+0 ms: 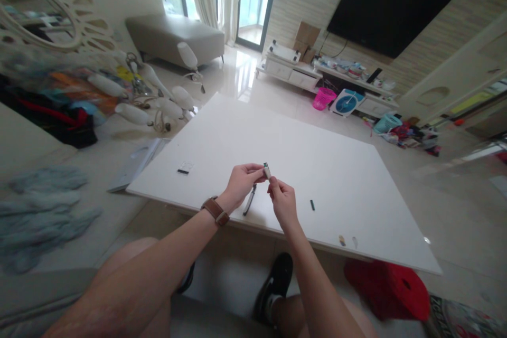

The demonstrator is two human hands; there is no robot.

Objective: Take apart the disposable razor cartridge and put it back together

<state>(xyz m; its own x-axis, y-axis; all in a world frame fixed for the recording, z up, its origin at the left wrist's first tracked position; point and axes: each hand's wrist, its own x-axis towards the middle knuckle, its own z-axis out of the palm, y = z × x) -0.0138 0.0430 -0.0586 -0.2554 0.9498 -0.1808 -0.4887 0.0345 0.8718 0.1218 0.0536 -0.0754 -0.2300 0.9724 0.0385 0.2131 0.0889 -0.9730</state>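
My left hand, with a brown strap on its wrist, is closed with its thumb and fingers on a small green and whitish piece. My right hand pinches the lower end of that same piece, just above the white table. Its exact kind is too small to make out. Under my hands lies a slim dark and silver tool, like a pen or a knife. To the right, a small dark green strip rests flat on the table. A clear packet with a black strip is at the left.
Two small flat items, one yellowish and dark and one pale, lie near the right front edge. A red object stands below that edge. Beyond the table's left side is a lamp with several white shades.
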